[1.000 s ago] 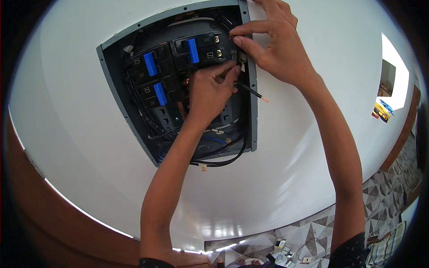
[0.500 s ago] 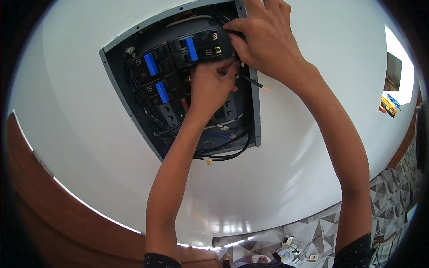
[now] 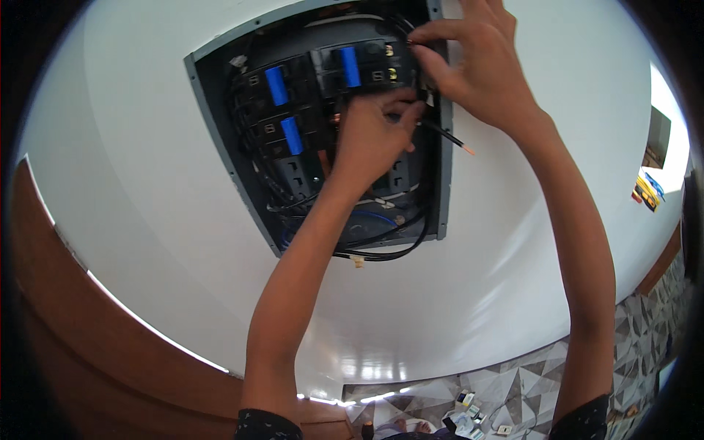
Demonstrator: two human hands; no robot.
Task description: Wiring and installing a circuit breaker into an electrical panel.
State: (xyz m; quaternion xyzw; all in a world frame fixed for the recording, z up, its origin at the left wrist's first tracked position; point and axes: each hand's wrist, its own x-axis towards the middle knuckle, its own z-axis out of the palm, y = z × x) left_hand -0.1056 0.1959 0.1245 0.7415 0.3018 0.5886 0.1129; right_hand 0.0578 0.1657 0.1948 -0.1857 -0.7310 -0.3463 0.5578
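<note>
Brown wood panel at the far left, then white wall, with a grey metal box set into it. Inside on the left, two black switches with blue levers, one upper and one lower. Black cables in a loop over the bottom rim, with a beige tag on them.

Next, left hand deep in the box, below a third blue lever. Fingers curled, thumb and forefinger close together; contents of that pinch hidden, so impossible to tell from here.

Just right of those fingertips, a black wire, slanting down and out across the right rim to a bare copper tip. Looks light but stiff and springy, likely to hold a bend and push back. Best gripped on the smooth black sleeve, fairly near the end for control yet clear of the copper; probably not very slippery. Strands at the tip, if any, easy to splay.

Above, at the box's upper right corner, right hand, with thumb and forefinger nearly meeting, apparently round the end of an upper wire. Probably thin and easily bent; a fingertip hold suits.

Far right, near a bright opening, yellow and black tools.
</note>
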